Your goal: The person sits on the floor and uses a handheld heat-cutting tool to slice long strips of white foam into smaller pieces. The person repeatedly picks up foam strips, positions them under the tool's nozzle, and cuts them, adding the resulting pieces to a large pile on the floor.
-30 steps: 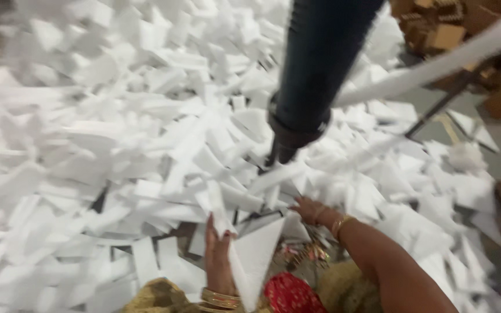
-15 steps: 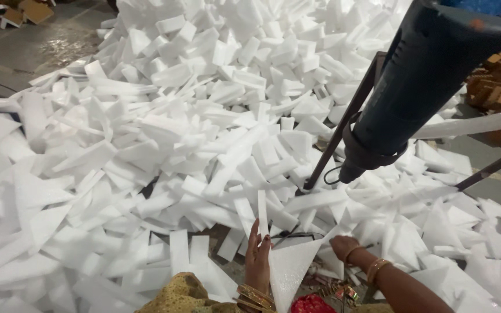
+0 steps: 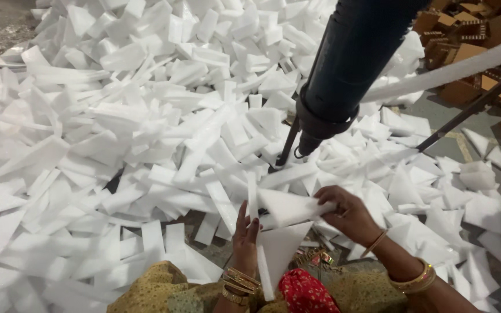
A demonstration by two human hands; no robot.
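Right hand [image 3: 349, 215] is pinching a white foam wedge [image 3: 288, 207] by its end, fingers closed on it, w/ wedge lying just above lap. Left hand [image 3: 246, 236] is steadying a triangular foam pc [image 3: 279, 246] upright, fingers spread flat along its edge. Foam offcut heap [image 3: 163, 116] is spreading across floor in front; dark tool barrel [image 3: 349, 64] is hanging overhead.

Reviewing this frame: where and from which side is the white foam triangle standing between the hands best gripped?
Grip the foam triangle by its long left edge, where the left hand already lies flat against it, coming in from the left. It stands on edge and is thin, so a thumb-and-fingers pinch across both faces looks steadiest. The right hand is busy with the upper foam piece.
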